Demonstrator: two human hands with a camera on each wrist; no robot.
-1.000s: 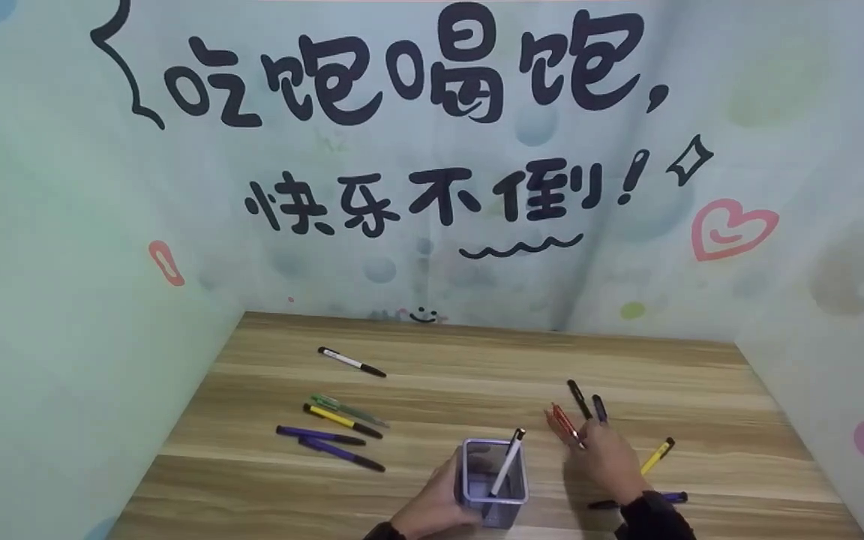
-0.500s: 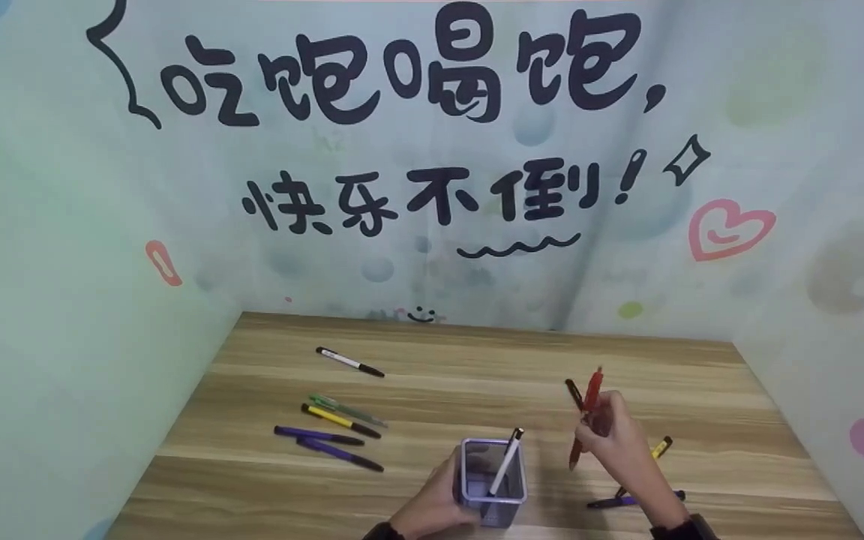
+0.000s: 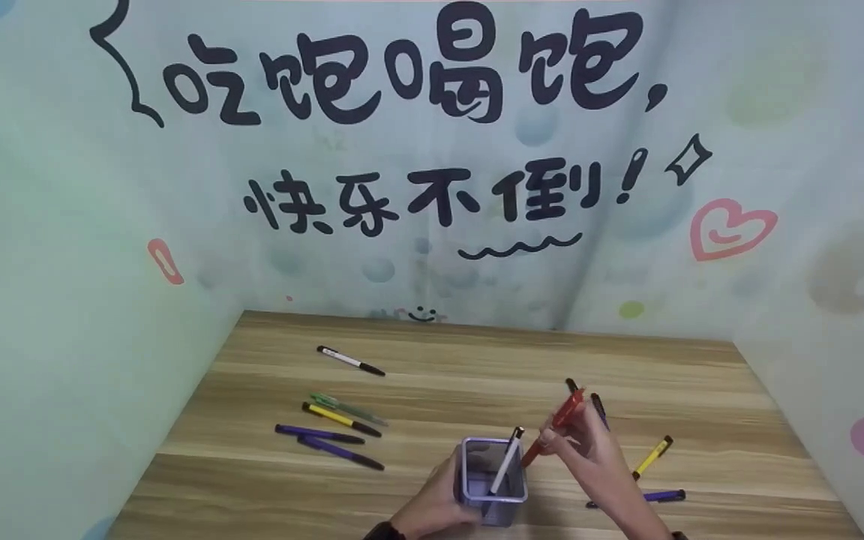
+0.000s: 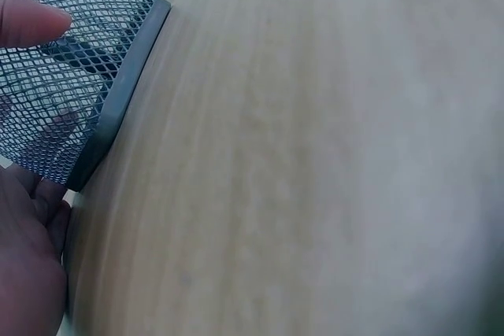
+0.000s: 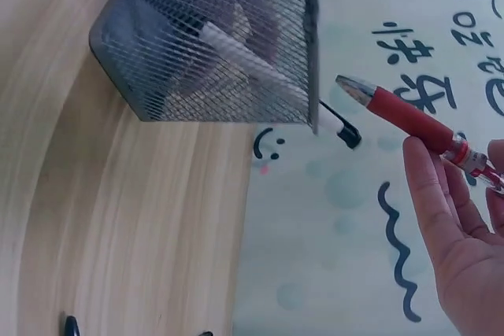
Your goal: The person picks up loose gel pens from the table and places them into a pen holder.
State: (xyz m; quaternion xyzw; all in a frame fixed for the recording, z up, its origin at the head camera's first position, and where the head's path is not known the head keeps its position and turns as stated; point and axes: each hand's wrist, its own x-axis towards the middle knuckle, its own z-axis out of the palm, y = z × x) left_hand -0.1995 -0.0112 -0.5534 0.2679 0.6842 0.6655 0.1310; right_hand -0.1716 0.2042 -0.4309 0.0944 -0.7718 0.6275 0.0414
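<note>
In the head view my left hand grips the side of a square mesh pen holder near the front of the table. A white pen with a black end leans inside it. My right hand pinches a red click pen, its tip slanting down by the holder's right rim. From the right wrist, the red pen points at the opening of the holder, apart from it. The left wrist view has the thumb against the mesh.
At left lie a white pen, a green pen, a yellow pen and two blue pens. Right of my right hand are a dark pen, a yellow pen and a blue pen. Printed cloth walls surround the table.
My right hand has picked the red pen up off the table, tilted it tip down and carried it left to the pen holder. The left hand and holder have stayed in place.
</note>
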